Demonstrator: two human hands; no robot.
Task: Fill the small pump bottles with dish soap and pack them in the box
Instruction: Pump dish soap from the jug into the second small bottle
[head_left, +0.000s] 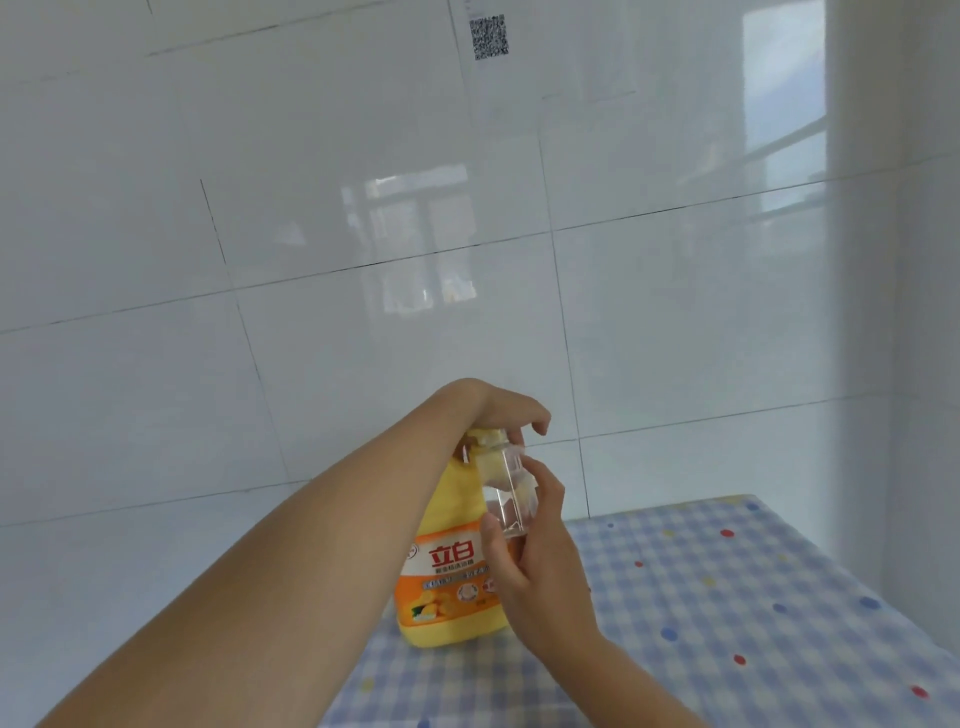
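A big yellow dish soap bottle (449, 587) with an orange label stands upright on the checked tablecloth. My left hand (501, 410) rests on top of its pump head, fingers curled over it. My right hand (535, 561) holds a small clear bottle (506, 493) up against the soap bottle's neck, its open mouth just under the pump spout. The small bottle looks nearly empty. No box is in view.
The table (727, 597) has a blue and white checked cloth with coloured dots and runs to the right and toward me. A glossy white tiled wall (311, 260) stands close behind it, with a QR code sticker (489, 36) high up.
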